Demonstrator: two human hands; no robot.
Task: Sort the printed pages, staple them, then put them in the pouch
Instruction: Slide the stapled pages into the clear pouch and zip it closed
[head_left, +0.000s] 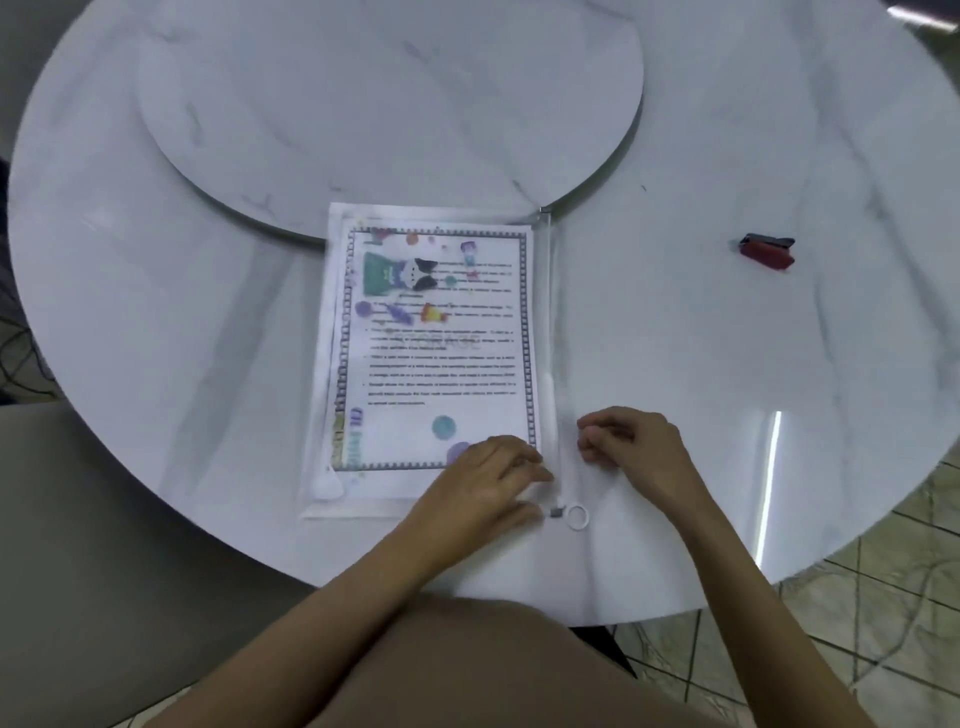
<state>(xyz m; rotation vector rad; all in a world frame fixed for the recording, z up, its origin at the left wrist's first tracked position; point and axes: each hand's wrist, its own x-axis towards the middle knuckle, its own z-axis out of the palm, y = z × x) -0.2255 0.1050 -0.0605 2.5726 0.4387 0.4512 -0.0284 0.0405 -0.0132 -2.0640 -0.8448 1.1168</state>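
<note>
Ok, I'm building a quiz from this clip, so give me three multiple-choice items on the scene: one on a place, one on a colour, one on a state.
1. Relative to the pouch, the stapler lies: A. on it; B. to its right, on the table; C. to its left.
2. The zip-pull ring is: A. white; B. red; C. green.
3. The printed pages are: A. inside the pouch; B. spread loose; C. held up.

Answers: B, it sits alone on the marble, well right; A, the ring at the near corner is white; A, the clear cover lies over them.
</note>
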